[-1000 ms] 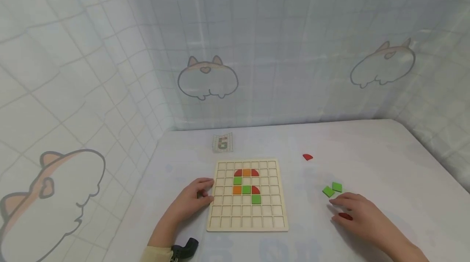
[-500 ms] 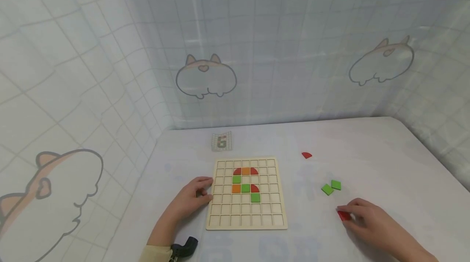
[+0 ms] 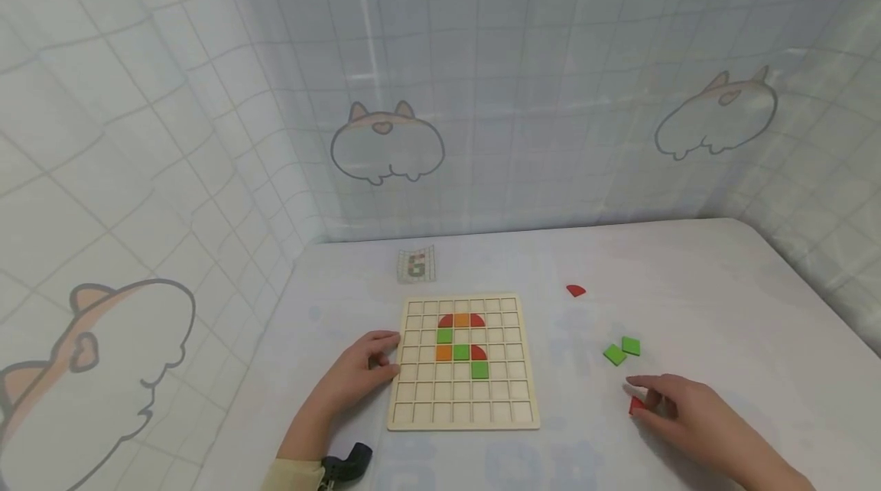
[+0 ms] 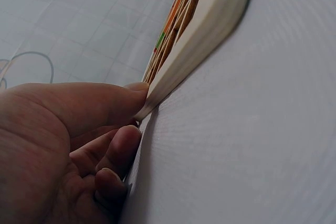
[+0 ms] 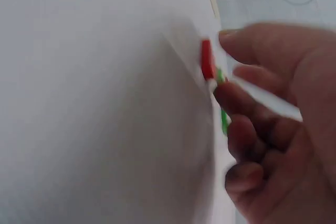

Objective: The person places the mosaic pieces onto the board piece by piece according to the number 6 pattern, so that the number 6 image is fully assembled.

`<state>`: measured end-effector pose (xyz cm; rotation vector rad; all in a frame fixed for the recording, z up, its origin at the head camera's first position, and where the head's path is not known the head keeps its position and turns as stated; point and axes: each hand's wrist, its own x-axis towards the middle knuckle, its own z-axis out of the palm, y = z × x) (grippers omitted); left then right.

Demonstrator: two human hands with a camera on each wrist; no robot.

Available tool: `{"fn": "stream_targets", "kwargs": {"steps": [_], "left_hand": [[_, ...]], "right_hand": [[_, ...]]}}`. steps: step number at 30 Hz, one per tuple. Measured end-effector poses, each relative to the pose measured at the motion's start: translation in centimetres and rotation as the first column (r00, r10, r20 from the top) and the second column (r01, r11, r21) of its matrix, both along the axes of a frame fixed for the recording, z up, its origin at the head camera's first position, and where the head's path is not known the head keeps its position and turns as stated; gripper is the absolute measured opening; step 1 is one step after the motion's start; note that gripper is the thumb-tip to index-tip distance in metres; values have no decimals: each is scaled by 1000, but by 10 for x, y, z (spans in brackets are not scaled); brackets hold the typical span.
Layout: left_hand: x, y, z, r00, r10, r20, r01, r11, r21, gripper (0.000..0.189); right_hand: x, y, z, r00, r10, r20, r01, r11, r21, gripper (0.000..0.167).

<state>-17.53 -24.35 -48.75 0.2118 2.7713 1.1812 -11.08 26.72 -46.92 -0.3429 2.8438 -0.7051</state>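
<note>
A wooden grid board (image 3: 420,418) lies flat on the table, with red, orange and green tiles set in several of its cells. My left hand (image 3: 361,363) rests beside its left edge, thumb and fingertips touching the rim; in the left wrist view the thumb (image 4: 100,100) lies against the board's side. To the right, my right hand (image 3: 688,411) is low over the table, thumb and index finger spread apart. A red quarter-round tile (image 3: 636,404) shows right at the thumb tip, partly hidden by it. The right wrist view shows this red tile (image 5: 208,59) edge-on in front of the fingers.
Two green square tiles (image 3: 615,355) lie just beyond the right hand. Farther back is another red quarter-round tile (image 3: 576,291). A small pattern card (image 3: 416,265) lies behind the board. A patterned curtain (image 3: 523,131) hangs behind the table.
The right hand drew slightly back with the red tile between its fingertips, then its index finger lifted away from the thumb. The left hand and the board stayed in place.
</note>
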Motion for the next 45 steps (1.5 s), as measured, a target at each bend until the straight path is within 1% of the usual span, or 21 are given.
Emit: {"fn": "stream_targets", "kwargs": {"steps": [2,4,6,9,11,14,17,19,23,27,33,39,41,44,45], "left_hand": [[0,0,0,1000,-6,-1,6,1000,3,52],[0,0,0,1000,-8,-3,8,1000,5,52],[0,0,0,1000,-5,-5,5,1000,3,52],[0,-1,-1,1000,0,-8,0,1000,-4,52],[0,-1,-2,1000,-2,-15,2,1000,-7,52],[0,-1,-1,1000,-5,-16,5,1000,-13,52],[0,-1,-1,1000,-11,-17,11,1000,-13,52],[0,-1,0,1000,-15,-14,15,1000,-9,51],[0,0,1,1000,-20,-6,20,1000,1,52],[-1,-1,1,1000,-29,-8,29,1000,-4,53],[0,-1,0,999,-30,-11,30,1000,-1,52],[0,-1,-1,999,-31,-13,31,1000,0,51],[0,-1,-1,999,-33,-15,33,999,1,51],[0,-1,0,999,-36,-15,36,999,3,51],[-1,-1,0,999,-34,-13,34,999,2,50]], "right_hand": [[1,5,0,996,82,-27,-83,996,-28,34],[2,9,-1,986,155,-57,-158,986,-60,32],[1,11,-3,980,186,-71,-191,978,-79,28],[0,9,-4,985,159,-72,-164,984,-71,23],[0,7,-4,991,123,-56,-126,991,-53,26],[0,2,-4,994,88,-59,-90,995,-33,29],[1,-1,-3,992,87,-89,-90,996,-26,26],[2,-1,-3,987,100,-124,-105,994,-36,22],[1,-1,-5,969,157,-190,-173,983,-70,17],[-2,-3,-4,960,205,-193,-219,974,-56,12],[-6,-12,-1,959,226,-172,-224,974,36,11],[-11,-25,1,963,216,-160,-202,975,96,13],[-13,-31,2,963,209,-168,-192,975,109,15],[-17,-38,2,951,228,-211,-213,973,92,17],[-18,-41,2,942,240,-235,-227,970,82,17]]}}
